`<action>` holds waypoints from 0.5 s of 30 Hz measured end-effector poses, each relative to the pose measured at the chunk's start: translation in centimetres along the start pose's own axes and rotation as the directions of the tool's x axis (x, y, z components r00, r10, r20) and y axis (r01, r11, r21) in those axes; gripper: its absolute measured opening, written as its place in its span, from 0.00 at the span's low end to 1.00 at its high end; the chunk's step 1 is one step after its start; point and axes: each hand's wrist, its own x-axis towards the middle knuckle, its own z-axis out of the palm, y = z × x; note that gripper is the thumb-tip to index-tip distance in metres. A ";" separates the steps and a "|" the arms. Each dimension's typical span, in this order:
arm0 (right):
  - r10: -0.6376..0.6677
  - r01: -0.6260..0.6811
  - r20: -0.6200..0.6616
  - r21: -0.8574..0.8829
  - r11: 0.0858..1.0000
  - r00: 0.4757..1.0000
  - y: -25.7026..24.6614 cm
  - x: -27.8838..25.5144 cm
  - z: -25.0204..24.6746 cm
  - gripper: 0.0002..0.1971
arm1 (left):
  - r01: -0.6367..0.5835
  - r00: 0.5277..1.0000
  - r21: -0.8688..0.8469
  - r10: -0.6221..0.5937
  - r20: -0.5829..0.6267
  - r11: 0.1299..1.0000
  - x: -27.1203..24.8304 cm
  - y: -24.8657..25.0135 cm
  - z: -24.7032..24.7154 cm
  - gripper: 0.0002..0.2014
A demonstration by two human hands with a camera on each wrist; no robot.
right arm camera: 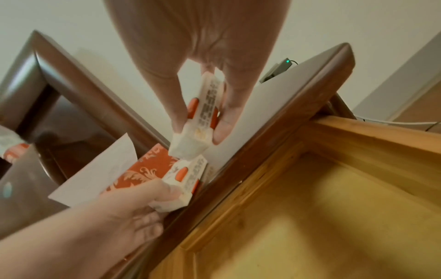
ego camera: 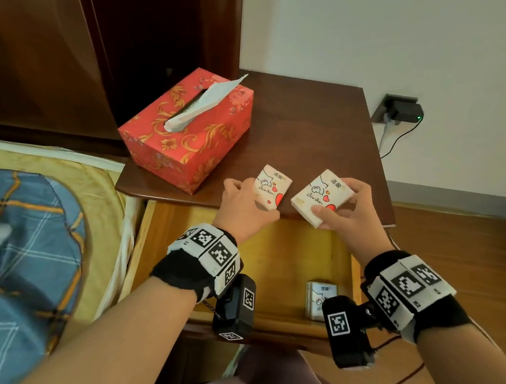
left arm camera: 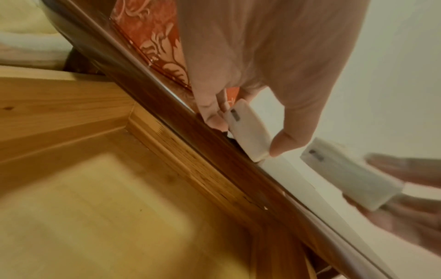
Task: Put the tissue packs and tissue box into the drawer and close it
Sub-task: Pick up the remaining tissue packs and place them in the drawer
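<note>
Left hand (ego camera: 240, 203) has thumb and fingers curled around one tissue pack (ego camera: 273, 188), pinching it across its width right at the front edge of the nightstand (ego camera: 317, 130); the left wrist view shows that pack's lower corner touching the wooden lip. Right hand (ego camera: 345, 209) grips a second tissue pack (ego camera: 321, 197) the same way, thumb on the near side, fingers over the far side, tilted and lifted just clear of the tabletop. The two packs sit just beside each other, apart. Below both hands the drawer (ego camera: 156, 245) stands pulled out, and a third tissue pack (ego camera: 317, 297) stands in its front right corner, partly hidden behind the right wrist camera. The red tissue box (ego camera: 187, 132) stays on the nightstand's left side, a tissue poking from its slot. A bed (ego camera: 30, 235) lies to the left, a wall charger (ego camera: 403, 111) behind. The drawer's front panel is hidden by the forearms.
</note>
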 end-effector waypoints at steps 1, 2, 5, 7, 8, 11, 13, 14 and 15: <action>0.006 -0.006 0.015 0.054 0.999 1.000 -0.3 -0.4 -0.2 0.25 | -0.011 1.000 -0.009 0.011 0.018 1.000 -0.3 0.1 0.1 0.30; 0.007 -0.011 0.032 0.100 0.995 0.999 -0.6 -0.7 -0.4 0.24 | -0.026 0.999 -0.027 0.027 0.032 0.999 -0.5 0.1 0.3 0.30; 0.042 -0.063 0.089 0.249 0.967 0.995 -1.1 -1.6 -1.1 0.21 | -0.075 0.995 -0.135 0.084 0.059 0.988 -1.7 0.6 0.6 0.29; 0.077 -0.108 0.114 0.300 0.948 0.990 -1.3 -2.1 -1.2 0.19 | -0.112 0.989 -0.210 0.130 0.076 0.971 -2.8 1.2 1.0 0.30; 0.089 -0.120 0.117 0.295 0.948 0.989 -1.3 -2.3 -1.2 0.18 | -0.135 0.984 -0.236 0.158 0.081 0.962 -3.2 1.5 1.2 0.30; 0.106 -0.129 0.094 0.286 0.950 0.990 -1.3 -2.7 -0.9 0.13 | -0.171 0.975 -0.281 0.204 0.093 0.944 -4.0 2.1 1.7 0.31; 0.119 -0.138 0.082 0.297 0.945 0.989 -1.3 -2.8 -0.9 0.11 | -0.180 0.973 -0.292 0.213 0.087 0.939 -4.2 2.3 1.8 0.33; 0.129 -0.148 0.083 0.289 0.946 0.988 -1.3 -2.9 -0.8 0.10 | -0.188 0.972 -0.289 0.220 0.082 0.939 -4.4 2.5 1.9 0.33; 0.139 -0.158 0.086 0.283 0.946 0.987 -1.4 -3.0 -0.8 0.10 | -0.193 0.971 -0.288 0.224 0.079 0.938 -4.6 2.6 2.0 0.34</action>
